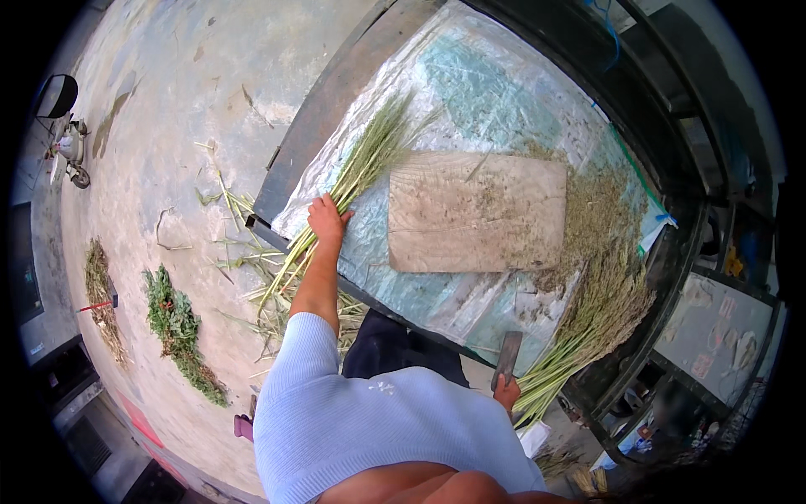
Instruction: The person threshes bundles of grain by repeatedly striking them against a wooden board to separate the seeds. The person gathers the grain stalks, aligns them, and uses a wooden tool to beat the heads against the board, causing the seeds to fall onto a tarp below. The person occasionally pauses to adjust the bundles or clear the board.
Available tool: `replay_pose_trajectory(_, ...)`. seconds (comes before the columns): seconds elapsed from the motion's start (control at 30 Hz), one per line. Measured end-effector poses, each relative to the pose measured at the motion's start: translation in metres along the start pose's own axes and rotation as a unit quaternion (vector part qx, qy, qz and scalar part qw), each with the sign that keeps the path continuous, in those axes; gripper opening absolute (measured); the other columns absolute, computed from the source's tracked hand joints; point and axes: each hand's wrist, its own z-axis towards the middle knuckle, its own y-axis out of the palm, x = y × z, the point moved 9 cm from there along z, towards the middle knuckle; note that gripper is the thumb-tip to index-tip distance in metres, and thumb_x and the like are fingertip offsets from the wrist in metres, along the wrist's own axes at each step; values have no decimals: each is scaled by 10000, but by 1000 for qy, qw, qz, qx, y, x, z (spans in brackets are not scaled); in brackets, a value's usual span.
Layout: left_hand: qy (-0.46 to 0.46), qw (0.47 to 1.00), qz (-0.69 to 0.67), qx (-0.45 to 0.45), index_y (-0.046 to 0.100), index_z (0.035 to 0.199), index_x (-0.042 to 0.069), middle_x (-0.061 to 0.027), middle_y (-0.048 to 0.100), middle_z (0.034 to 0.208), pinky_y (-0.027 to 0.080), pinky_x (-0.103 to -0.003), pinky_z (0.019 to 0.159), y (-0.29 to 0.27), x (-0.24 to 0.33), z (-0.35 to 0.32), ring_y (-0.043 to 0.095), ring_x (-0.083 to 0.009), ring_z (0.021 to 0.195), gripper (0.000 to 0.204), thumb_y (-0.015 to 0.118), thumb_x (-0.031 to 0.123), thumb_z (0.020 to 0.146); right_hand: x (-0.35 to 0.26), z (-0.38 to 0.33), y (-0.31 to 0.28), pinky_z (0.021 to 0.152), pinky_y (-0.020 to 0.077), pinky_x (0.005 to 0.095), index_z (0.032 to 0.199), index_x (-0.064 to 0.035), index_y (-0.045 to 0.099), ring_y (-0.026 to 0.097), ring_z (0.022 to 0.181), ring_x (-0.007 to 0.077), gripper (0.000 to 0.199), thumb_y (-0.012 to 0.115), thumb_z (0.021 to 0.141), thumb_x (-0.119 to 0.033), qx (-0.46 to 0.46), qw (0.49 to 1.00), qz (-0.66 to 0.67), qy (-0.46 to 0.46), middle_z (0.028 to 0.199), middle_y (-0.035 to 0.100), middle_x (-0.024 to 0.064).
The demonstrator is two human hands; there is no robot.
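Note:
My left hand [327, 220] is closed round a bundle of green stalks [363, 160] with feathery seed heads. The heads lie on the far left of a pale plastic sheet [478, 50], and the cut ends hang over its near-left edge. Low at the right, my right hand [506, 392] grips a flat, dark, narrow rectangular tool [507, 357], pointing away from me; its exact kind is unclear. A wooden board [470, 210], strewn with seeds and chaff, lies mid-sheet between my hands. Beside my right hand lies a larger heap of seed-headed stalks [596, 311].
The sheet lines a dark metal bed with a raised rim [672, 160] at the right. Loose seed [600, 202] is piled right of the board. Cut stalks [260, 286] litter the ground at left, with leafy green plants [175, 323] and a dry bundle [102, 290] farther off. A scooter [69, 151] stands far left.

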Motion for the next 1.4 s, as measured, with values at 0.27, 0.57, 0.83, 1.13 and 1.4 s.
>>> replay_pose_trajectory(0.27,52,975,-136,-167,576,874,29,-202,619,851,466,-435,725,13,-21,72,594,-367,826,297,662,174,628,-22,27,0,570,454,431,762,28,601,581,609,393,306,606,787,-277,20,999,20,-18,643,582,216)
replay_pose_trajectory(0.57,79,941,-257,-204,568,949,33,-180,631,765,476,-404,696,-32,86,183,628,-310,761,397,735,191,626,-70,55,8,600,468,420,762,33,597,604,641,378,293,603,782,-259,11,997,69,44,667,599,218)
replay_pose_trajectory(0.83,31,993,-80,-86,451,1092,80,-152,534,1072,478,-419,762,-6,161,201,545,-318,996,643,807,275,593,-60,60,10,585,469,425,741,18,596,604,620,372,281,593,789,-258,10,999,27,33,647,594,210)
replay_pose_trajectory(1.13,92,984,-90,127,416,1197,15,-184,488,1109,419,-416,844,-69,102,111,480,-353,1029,710,771,273,639,-61,66,13,569,448,428,746,17,580,586,605,373,301,583,802,-278,6,1000,16,8,629,577,205)
replay_pose_trajectory(1.4,83,992,-84,-42,543,1002,-16,-200,540,966,409,-433,791,-21,8,-145,507,-370,942,390,692,209,720,-43,128,42,633,447,453,773,-9,560,563,703,412,336,561,789,-344,47,993,106,5,694,575,225)
